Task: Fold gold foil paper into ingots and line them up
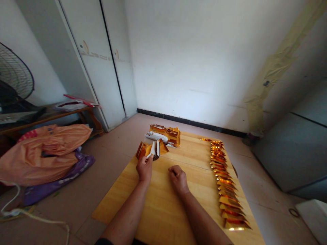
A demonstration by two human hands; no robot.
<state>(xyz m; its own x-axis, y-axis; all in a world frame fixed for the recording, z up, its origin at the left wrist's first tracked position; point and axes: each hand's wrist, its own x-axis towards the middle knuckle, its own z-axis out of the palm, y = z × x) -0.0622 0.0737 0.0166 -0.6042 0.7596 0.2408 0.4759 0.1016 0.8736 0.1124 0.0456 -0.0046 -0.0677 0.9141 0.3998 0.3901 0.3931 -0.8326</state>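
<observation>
My left hand point(144, 167) is at the near edge of a loose pile of gold foil paper sheets point(145, 149), some showing white backs. Its thumb and fingers are pinched on the edge of one foil sheet. My right hand point(178, 177) rests on the wooden table point(163, 204) to the right, fingers curled in, with nothing visible in them. Behind the pile lies a second stack of gold foil paper point(174, 136) beside a white roll-like bundle point(157, 136). Folded gold foil pieces point(227, 190) overlap in a long row down the table's right side.
Left of the table, an orange sack point(48, 153) and a purple bag point(61, 175) lie on the floor near a pale rope point(41, 219). A bench point(63, 112) holds a fan point(15, 75). A grey cabinet point(298, 143) stands on the right, a wall point(194, 61) behind.
</observation>
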